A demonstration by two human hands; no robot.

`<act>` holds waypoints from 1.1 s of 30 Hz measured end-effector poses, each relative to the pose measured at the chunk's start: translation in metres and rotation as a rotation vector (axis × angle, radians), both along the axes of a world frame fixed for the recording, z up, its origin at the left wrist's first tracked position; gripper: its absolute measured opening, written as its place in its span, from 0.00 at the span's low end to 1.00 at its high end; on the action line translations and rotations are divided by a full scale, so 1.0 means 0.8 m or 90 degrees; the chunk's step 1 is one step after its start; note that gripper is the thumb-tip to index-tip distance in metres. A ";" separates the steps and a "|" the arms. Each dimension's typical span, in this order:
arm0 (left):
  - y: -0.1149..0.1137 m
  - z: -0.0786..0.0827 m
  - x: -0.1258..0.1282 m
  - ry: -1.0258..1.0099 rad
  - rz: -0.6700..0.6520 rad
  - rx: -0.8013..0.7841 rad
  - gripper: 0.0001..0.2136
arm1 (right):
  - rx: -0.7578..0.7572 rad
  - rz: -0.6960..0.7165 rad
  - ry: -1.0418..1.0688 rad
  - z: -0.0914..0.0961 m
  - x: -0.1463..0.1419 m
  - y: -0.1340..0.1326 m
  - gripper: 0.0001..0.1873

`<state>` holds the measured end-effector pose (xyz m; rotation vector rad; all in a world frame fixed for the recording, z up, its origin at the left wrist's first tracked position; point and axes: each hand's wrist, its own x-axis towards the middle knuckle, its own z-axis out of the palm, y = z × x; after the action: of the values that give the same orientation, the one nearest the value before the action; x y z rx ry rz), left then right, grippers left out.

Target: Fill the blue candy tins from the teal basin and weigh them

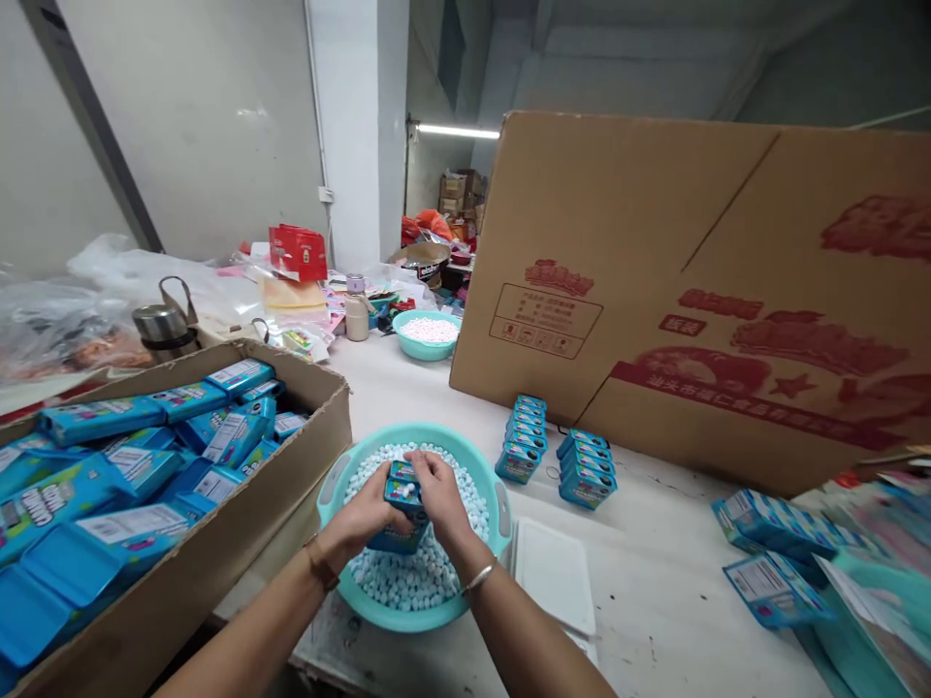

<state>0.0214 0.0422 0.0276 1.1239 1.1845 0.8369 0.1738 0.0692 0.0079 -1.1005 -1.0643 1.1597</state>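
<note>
At lower centre, the left hand [369,506] grips a blue box [399,537] thumb-to-fingers; the right hand [439,492] meets its top, pinch unclear.

A pale grey wall [196,126] on the left has a dark, slanting strip [94,116]. Next comes a fat white pillar [353,116], and a thin pipe [315,97] goes down by a small white box [326,195]. Farther back, a long tube light [458,131] shines under a dim ceiling [655,44]. A white table [655,582] sits in front.

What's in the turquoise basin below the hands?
Pale pellets fill the basin, covering its bottom. The left hand, right hand and blue container hide some pellets.
</note>
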 end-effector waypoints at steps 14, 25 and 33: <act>-0.030 0.065 0.060 -0.049 -0.092 0.124 0.34 | 0.006 -0.014 0.230 0.055 0.058 -0.047 0.27; -0.067 -0.026 0.258 -0.150 -0.268 0.119 0.47 | -0.003 -0.216 0.160 -0.010 0.246 -0.128 0.10; -0.085 -0.090 0.264 -0.028 -0.206 0.172 0.39 | -0.054 -0.325 0.211 -0.085 0.266 -0.116 0.10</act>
<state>0.2326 -0.0257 -0.0447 1.4648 0.8379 0.7798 0.3868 -0.0234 -0.0601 -1.1134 -0.4429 0.9325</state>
